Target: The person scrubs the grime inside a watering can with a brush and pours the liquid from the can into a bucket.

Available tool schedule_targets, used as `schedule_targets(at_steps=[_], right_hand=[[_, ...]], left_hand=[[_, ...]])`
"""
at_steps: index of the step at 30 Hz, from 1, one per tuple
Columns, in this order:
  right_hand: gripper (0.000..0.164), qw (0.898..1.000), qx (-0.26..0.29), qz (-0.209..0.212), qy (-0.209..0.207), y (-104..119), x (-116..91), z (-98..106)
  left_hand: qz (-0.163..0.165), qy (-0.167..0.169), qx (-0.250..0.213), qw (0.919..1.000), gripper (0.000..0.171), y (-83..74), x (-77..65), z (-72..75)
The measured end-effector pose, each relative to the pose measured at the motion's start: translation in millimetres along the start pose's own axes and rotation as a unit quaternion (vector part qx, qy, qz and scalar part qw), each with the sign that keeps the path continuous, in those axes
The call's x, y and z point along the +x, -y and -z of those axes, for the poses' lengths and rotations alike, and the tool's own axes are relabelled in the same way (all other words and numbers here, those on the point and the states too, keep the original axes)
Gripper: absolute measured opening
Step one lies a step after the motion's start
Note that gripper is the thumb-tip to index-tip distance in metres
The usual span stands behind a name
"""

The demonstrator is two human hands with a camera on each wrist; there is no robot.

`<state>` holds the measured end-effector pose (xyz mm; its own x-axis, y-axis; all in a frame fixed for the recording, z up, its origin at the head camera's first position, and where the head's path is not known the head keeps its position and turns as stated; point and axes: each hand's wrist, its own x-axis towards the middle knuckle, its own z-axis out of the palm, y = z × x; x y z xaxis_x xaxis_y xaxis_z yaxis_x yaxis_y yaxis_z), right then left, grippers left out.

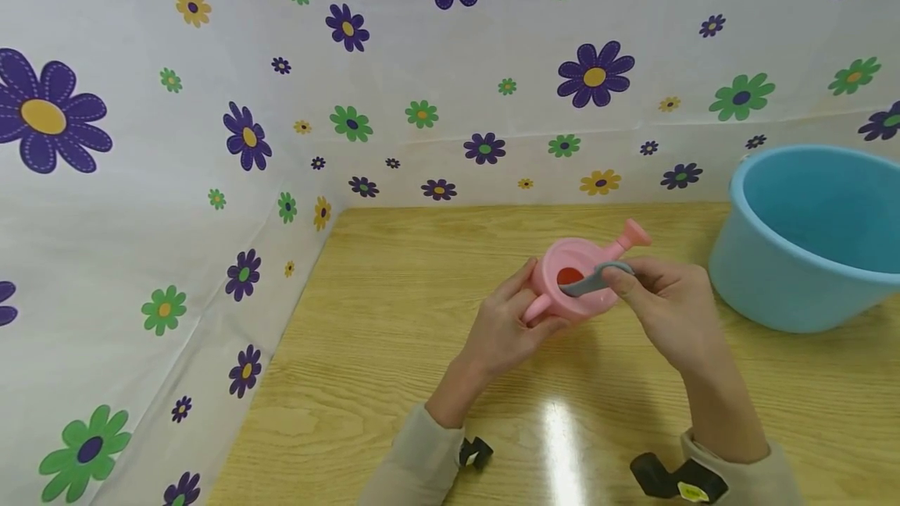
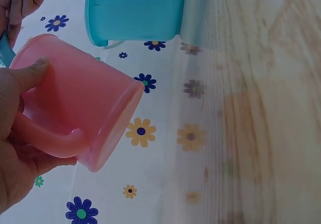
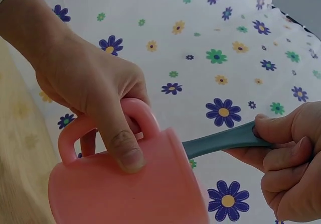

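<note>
A pink toy watering can (image 1: 583,306) is tilted above the wooden table, its spout pointing away to the right. My left hand (image 1: 501,334) grips it at the body and handle, with the thumb pressed on its side in the right wrist view. My right hand (image 1: 671,312) pinches the end of a blue-grey handle (image 3: 220,141) that reaches into the can's mouth. What the handle ends in is hidden inside the can. Something red (image 1: 568,277) shows within the mouth.
A large light-blue bucket (image 1: 780,264) stands on the table at the right, beyond my right hand. The wooden table (image 1: 394,287) meets a white flower-printed sheet (image 1: 436,155) at the back and left. Black wrist straps (image 1: 678,482) sit at both sleeves.
</note>
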<state>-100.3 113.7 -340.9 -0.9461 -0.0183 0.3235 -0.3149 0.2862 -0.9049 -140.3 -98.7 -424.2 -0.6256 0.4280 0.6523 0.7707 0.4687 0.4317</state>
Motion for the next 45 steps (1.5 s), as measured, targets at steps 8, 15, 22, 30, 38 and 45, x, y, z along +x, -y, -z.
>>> schedule_targets(at_steps=[8, 15, 22, 30, 38, 45], right_hand=[[0.023, 0.998, -0.001, -0.026, 0.057, -10.4, 4.6, -11.0], [0.026, 0.997, 0.01, -0.034, 0.072, -15.2, 6.7, -11.3], [0.017, 0.998, 0.057, -0.021, 0.015, -17.4, 8.9, 7.0], [0.022, 0.987, 0.15, -0.052, 0.008, -22.5, 12.5, 26.2], [0.016, 0.992, 0.121, -0.023, 0.022, -20.8, 10.6, 20.0], [0.012, 0.991, 0.123, 0.019, 0.055, -19.7, 9.9, 9.8]], left_hand=[[-0.01, -0.007, 0.004, 0.9999, 0.028, -1.2, 1.1, 0.5], [-0.006, -0.001, 0.0, 1.0, 0.028, -1.8, 1.3, -0.3], [-0.004, 0.01, -0.008, 0.9999, 0.029, -1.6, 1.2, 0.0], [-0.008, 0.038, -0.012, 0.9992, 0.033, -1.9, 0.0, -1.1], [-0.011, 0.028, -0.015, 0.9994, 0.03, -2.4, 0.4, 0.8], [-0.013, 0.026, -0.011, 0.9995, 0.029, -1.3, -0.2, 1.0]])
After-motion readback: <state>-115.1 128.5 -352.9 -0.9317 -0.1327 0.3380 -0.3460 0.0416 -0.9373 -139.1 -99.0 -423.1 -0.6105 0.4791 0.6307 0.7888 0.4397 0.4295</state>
